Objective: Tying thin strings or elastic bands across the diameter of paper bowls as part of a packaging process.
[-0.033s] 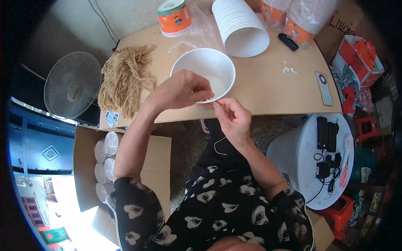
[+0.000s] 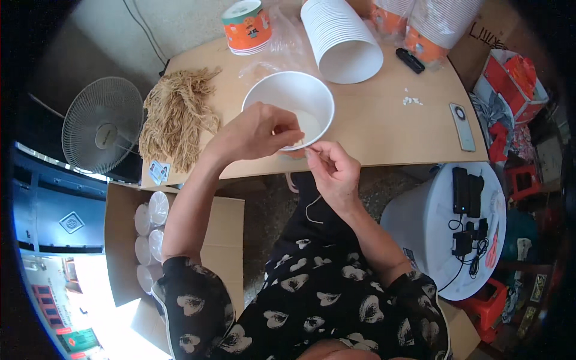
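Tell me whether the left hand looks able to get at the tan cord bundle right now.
Probably yes: the tan cord bundle lies uncovered on the table, left of the left hand, with nothing visible blocking the way. The hand would first have to leave the white tub.

The camera, left of two side-by-side fisheyes, sits on the head of the person (image 2: 327, 299). I see it tilt steeply down, past their front to the worktop (image 2: 384, 132). The hands (image 2: 339, 180) fall near mid-view, fairly close; edges bow toward the dark rim, the fan (image 2: 103, 126) caught at left.
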A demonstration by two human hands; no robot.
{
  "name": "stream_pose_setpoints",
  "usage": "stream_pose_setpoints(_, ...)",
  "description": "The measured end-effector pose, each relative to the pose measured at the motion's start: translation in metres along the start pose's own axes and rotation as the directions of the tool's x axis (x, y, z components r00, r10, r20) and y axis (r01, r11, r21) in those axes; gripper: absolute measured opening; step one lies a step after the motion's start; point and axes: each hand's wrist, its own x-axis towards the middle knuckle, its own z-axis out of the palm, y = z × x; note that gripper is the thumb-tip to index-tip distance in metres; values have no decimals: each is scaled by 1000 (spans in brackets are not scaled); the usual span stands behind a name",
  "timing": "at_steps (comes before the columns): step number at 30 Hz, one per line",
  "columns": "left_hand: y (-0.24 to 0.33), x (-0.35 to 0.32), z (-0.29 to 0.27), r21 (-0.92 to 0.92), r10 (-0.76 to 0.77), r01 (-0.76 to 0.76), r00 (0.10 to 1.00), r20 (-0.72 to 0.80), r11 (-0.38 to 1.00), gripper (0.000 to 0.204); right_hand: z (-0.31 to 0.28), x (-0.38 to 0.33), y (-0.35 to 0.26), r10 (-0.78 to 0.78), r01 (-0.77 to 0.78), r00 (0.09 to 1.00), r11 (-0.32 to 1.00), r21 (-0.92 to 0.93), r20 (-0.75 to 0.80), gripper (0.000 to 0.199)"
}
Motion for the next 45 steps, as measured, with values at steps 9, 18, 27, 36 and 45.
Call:
stream_pose_setpoints(9,23,0,14,-570,-110,6,983,-149,822,18,-26,26,-5,-28,91,982,940,-330,189,15)
stream_pose_setpoints(18,7,15,41,-533,-3,-122,974,-228,837,19,-35,40,-4,32,42,966,960,-278,257,17)
stream_pose_setpoints(27,5,32,36,-420,28,-84,990,-138,904,18,-50,55,-27,27,-8,992,989,-149,124,23)
stream_pose_setpoints(36,13,42,35,-469,33,-57,998,-60,881,11,-66,64,-35,45,-25,989,990,-142,140,29)
stream_pose_setpoints(45,11,39,34,-370,61,-78,996,-59,926,9,-70,72,-37,74,23,973,913,-407,219,9)
